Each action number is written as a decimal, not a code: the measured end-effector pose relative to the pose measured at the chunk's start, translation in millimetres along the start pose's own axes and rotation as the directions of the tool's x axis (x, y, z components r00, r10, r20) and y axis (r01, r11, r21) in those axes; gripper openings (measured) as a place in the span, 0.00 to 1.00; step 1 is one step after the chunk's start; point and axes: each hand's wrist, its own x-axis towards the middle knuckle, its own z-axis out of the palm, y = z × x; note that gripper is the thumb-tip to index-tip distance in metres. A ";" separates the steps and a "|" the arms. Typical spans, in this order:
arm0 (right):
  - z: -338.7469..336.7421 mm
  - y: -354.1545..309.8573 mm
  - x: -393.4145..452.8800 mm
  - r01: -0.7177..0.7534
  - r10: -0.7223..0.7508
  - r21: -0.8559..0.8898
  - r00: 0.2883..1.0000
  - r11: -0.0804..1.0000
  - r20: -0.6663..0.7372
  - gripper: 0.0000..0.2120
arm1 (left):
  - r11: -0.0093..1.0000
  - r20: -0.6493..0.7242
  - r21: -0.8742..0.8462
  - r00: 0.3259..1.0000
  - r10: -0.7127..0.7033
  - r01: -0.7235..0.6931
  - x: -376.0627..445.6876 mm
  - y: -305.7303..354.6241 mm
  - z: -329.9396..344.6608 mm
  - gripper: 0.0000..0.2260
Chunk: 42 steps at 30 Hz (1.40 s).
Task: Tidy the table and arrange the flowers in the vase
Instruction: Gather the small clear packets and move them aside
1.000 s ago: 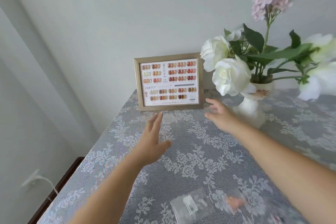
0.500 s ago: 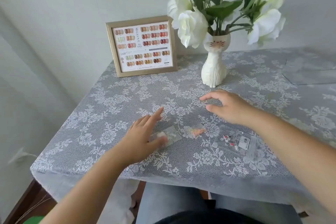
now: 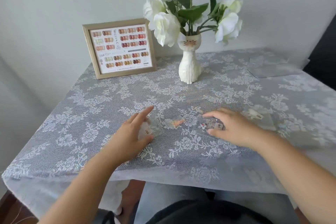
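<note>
A white cat-shaped vase [image 3: 190,68] stands at the back of the table and holds white flowers [image 3: 166,25] with green leaves and one pink stem. Three small clear packets lie in a row near the front edge. My left hand [image 3: 133,130] rests with fingers apart beside the left packet [image 3: 149,129], thumb under its near edge. An orange-filled packet [image 3: 176,122] lies untouched between my hands. My right hand [image 3: 233,127] hovers with spread fingers over the packet of red and white bits [image 3: 211,125], which lies flat on the cloth.
A gold picture frame [image 3: 120,49] with a nail colour chart leans against the wall left of the vase. A pale packet [image 3: 254,114] lies right of my right hand. A clear plastic sheet [image 3: 269,67] lies at the back right. Lace tablecloth [image 3: 109,96] hangs over the front edge.
The view dropped from the frame and vase to the front of the table. Both hands pulled back from the frame; the right has moved down onto the red-and-white packet.
</note>
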 end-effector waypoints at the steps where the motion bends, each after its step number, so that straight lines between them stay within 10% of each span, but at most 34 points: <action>1: 1.0 -0.6 -1.4 -0.005 0.005 -0.001 1.000 1.000 -0.009 0.25 | 1.000 -0.022 -0.012 1.000 0.012 -0.013 -0.1 0.3 0.4 0.35; 10: 4.1 -0.2 -1.6 0.036 -0.014 0.147 0.988 0.988 -0.152 0.26 | 0.980 -0.287 -0.076 0.946 0.155 -0.183 3.6 21.2 9.0 0.20; 19: -21.0 27.9 -16.3 0.011 0.153 0.498 0.945 0.867 -0.287 0.23 | 0.912 -0.216 -0.318 0.957 0.195 -0.258 84.0 83.9 28.0 0.12; 34: -149.2 175.4 -37.8 -0.071 0.558 0.660 0.606 0.748 -0.567 0.12 | 0.790 -0.082 -0.594 0.988 0.129 -0.153 327.2 226.7 121.3 0.04; 42: -192.3 235.6 -2.0 -0.050 0.543 0.608 0.511 0.793 -0.667 0.08 | 0.890 -0.119 -0.418 0.982 0.146 -0.183 414.4 266.0 159.7 0.08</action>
